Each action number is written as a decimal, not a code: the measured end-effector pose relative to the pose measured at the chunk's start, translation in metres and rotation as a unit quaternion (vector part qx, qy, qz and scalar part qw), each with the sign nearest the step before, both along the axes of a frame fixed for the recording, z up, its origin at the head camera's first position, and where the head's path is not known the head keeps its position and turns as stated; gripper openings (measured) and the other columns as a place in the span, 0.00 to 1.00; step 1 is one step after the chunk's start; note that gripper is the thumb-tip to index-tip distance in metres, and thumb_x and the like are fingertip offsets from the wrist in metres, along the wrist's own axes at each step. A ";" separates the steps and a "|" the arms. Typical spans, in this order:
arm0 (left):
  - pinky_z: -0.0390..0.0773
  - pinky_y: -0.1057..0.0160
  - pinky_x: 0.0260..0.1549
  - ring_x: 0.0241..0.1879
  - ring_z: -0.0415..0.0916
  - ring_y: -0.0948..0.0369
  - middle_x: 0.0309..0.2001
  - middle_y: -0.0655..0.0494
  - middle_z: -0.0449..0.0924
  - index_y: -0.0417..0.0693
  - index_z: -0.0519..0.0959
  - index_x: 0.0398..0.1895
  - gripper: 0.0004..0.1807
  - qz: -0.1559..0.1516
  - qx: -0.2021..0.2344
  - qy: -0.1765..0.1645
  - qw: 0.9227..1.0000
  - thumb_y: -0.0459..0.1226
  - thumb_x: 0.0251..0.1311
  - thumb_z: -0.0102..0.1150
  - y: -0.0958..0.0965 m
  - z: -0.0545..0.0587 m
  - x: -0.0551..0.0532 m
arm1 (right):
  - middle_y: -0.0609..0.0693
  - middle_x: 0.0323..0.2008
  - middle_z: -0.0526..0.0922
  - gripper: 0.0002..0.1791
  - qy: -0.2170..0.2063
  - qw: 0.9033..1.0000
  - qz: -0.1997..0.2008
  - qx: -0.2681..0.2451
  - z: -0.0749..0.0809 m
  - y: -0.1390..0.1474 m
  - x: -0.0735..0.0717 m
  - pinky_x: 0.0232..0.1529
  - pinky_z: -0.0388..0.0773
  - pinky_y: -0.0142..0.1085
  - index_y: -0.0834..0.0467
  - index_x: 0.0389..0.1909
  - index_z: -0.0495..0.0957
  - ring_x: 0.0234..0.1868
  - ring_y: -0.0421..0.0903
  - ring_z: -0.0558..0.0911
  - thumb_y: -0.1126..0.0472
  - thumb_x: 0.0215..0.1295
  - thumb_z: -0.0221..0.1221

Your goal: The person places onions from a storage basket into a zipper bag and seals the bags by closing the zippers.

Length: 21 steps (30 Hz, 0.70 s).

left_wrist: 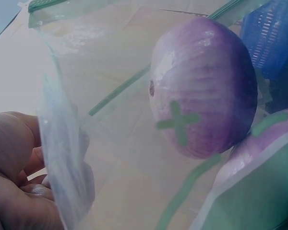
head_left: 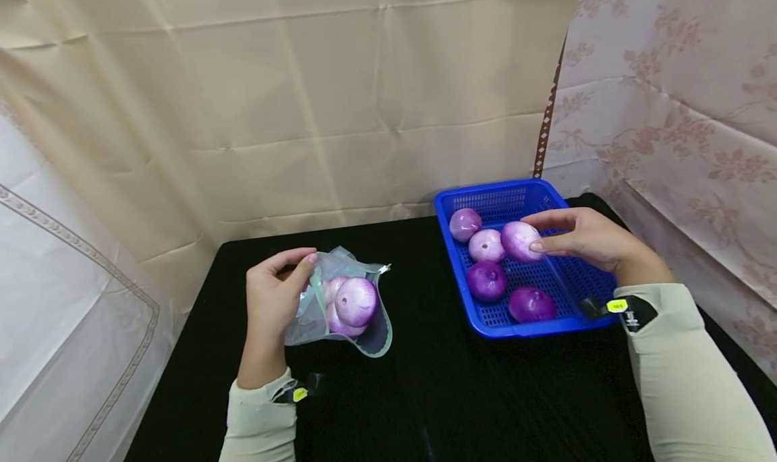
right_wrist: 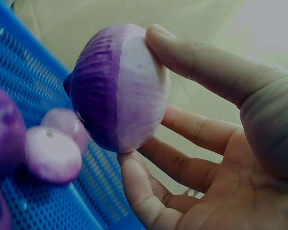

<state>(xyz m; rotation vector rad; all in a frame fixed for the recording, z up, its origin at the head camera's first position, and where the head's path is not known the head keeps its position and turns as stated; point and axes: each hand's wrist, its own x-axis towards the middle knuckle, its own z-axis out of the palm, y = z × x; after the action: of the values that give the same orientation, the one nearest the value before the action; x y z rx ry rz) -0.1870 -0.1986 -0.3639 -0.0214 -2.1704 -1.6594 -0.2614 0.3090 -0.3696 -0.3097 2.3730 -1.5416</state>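
Note:
My left hand (head_left: 273,300) pinches the edge of a clear zip bag (head_left: 376,337) between thumb and fingers. Several purple onions (head_left: 356,301) are inside the bag, and its mouth gapes to the right. In the left wrist view an onion (left_wrist: 204,88) shows through the plastic, which has green markings. Above the blue basket (head_left: 450,273), my right hand (head_left: 591,239) holds another purple onion (head_left: 519,241) by thumb and fingertips. The right wrist view shows that onion (right_wrist: 120,88) half dark purple, half pale. Several more onions (head_left: 486,281) lie in the basket's left and front parts.
A black cloth (head_left: 400,394) covers the table. Beige curtain (head_left: 340,111) hangs behind it, with a floral curtain (head_left: 686,111) at right and a white one (head_left: 61,300) at left. The basket stands at the table's back right, its rim raised.

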 end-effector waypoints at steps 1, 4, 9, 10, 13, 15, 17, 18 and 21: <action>0.78 0.69 0.20 0.22 0.80 0.57 0.34 0.57 0.87 0.46 0.90 0.42 0.10 0.000 -0.001 0.001 1.000 0.43 0.65 0.71 0.000 0.000 0.000 | 0.44 0.59 0.83 0.30 0.008 1.000 -0.003 -0.002 0.002 -0.003 0.003 0.54 0.81 0.35 0.59 0.69 0.74 0.57 0.41 0.83 0.59 0.67 0.69; 0.78 0.68 0.20 0.23 0.81 0.53 0.34 0.57 0.87 0.47 0.90 0.42 0.10 -0.001 -0.005 0.005 1.000 0.43 0.65 0.71 0.000 0.000 0.000 | 0.46 0.60 0.83 0.28 0.029 0.999 -0.006 -0.015 0.006 -0.011 0.010 0.55 0.80 0.35 0.57 0.68 0.76 0.58 0.43 0.82 0.61 0.67 0.68; 0.79 0.67 0.20 0.23 0.81 0.52 0.34 0.57 0.87 0.47 0.90 0.42 0.10 0.001 -0.008 0.007 1.000 0.44 0.65 0.71 0.000 -0.001 0.000 | 0.48 0.61 0.81 0.27 0.040 0.998 -0.014 -0.039 0.013 -0.023 0.020 0.55 0.80 0.35 0.56 0.67 0.76 0.59 0.47 0.82 0.62 0.67 0.68; 0.79 0.68 0.20 0.23 0.81 0.54 0.35 0.57 0.87 0.47 0.90 0.42 0.10 0.002 -0.008 0.007 1.000 0.44 0.65 0.71 0.000 0.000 0.000 | 0.48 0.62 0.80 0.28 0.040 0.998 -0.016 -0.040 0.013 -0.025 0.023 0.55 0.80 0.35 0.56 0.68 0.76 0.58 0.47 0.82 0.61 0.68 0.68; 0.79 0.68 0.20 0.22 0.80 0.60 0.35 0.57 0.87 0.47 0.90 0.42 0.10 0.003 -0.007 0.006 1.000 0.44 0.65 0.71 0.000 0.000 0.001 | 0.50 0.62 0.79 0.28 0.042 0.998 -0.022 -0.049 0.016 -0.032 0.029 0.55 0.81 0.36 0.55 0.68 0.75 0.57 0.50 0.83 0.61 0.68 0.68; 0.79 0.69 0.20 0.22 0.79 0.62 0.35 0.57 0.87 0.47 0.90 0.42 0.10 0.002 -0.007 0.007 1.000 0.43 0.66 0.71 0.001 0.000 0.001 | 0.50 0.63 0.79 0.27 0.044 0.997 -0.025 -0.055 0.017 -0.037 0.033 0.55 0.82 0.38 0.54 0.67 0.76 0.57 0.52 0.83 0.61 0.68 0.68; 0.79 0.69 0.21 0.22 0.80 0.61 0.35 0.57 0.87 0.46 0.90 0.42 0.10 0.001 -0.005 0.008 1.000 0.43 0.66 0.71 0.001 0.001 0.001 | 0.51 0.63 0.78 0.27 0.049 0.996 -0.025 -0.063 0.019 -0.043 0.037 0.54 0.83 0.40 0.54 0.67 0.76 0.57 0.53 0.83 0.61 0.68 0.68; 0.79 0.70 0.21 0.23 0.81 0.61 0.35 0.57 0.87 0.46 0.90 0.42 0.10 0.001 -0.004 0.009 1.000 0.43 0.65 0.71 0.001 0.001 0.001 | 0.52 0.63 0.78 0.27 0.052 0.996 -0.023 -0.069 0.020 -0.046 0.040 0.53 0.84 0.41 0.54 0.67 0.76 0.57 0.54 0.82 0.61 0.68 0.68; 0.80 0.70 0.22 0.23 0.81 0.62 0.34 0.58 0.87 0.45 0.90 0.42 0.11 -0.001 -0.001 0.008 1.000 0.43 0.65 0.71 0.001 0.001 0.001 | 0.51 0.63 0.78 0.27 0.061 0.995 -0.018 -0.079 0.025 -0.057 0.048 0.52 0.85 0.43 0.53 0.66 0.76 0.58 0.54 0.82 0.62 0.68 0.68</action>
<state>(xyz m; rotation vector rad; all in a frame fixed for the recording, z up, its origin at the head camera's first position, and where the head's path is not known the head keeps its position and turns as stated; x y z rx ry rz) -0.1859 -0.1976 -0.3629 -0.0369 -2.1595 -1.6530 -0.2136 0.2517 -0.3451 -0.4092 2.3625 -1.7785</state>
